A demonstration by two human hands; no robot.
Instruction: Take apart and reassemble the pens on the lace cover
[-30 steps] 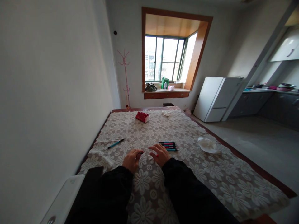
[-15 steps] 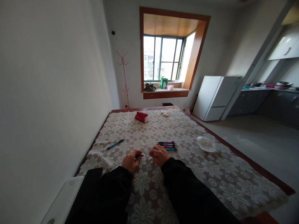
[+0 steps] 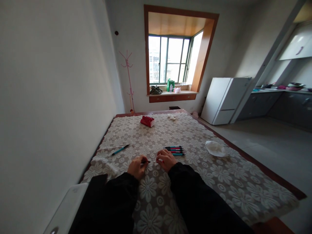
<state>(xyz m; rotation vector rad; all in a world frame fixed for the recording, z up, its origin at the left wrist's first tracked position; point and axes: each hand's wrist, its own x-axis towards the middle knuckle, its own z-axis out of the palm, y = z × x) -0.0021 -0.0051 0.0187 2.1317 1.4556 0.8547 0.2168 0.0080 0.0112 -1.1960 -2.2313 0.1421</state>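
A person in black sleeves sits at a long table covered by a white floral lace tablecloth (image 3: 219, 185), both hands resting on it close together. The left hand (image 3: 137, 167) has its fingers curled and pinched around the dark end of a thin pen (image 3: 148, 161), which lies level just above the cloth. The right hand (image 3: 166, 159) is curled too, fingertips closed on the pen's pale other end, so the pen spans the small gap between the two hands. Just beyond the right hand lies a neat row of pens (image 3: 174, 150) in pink and blue, side by side on the cloth. Further left of the hands, a single blue pen (image 3: 120, 150) lies at a slant. To the right of the row of pens sits a crumpled white tissue (image 3: 214, 148). Far beyond the hands, near the table's far end, is a small red box (image 3: 147, 121).
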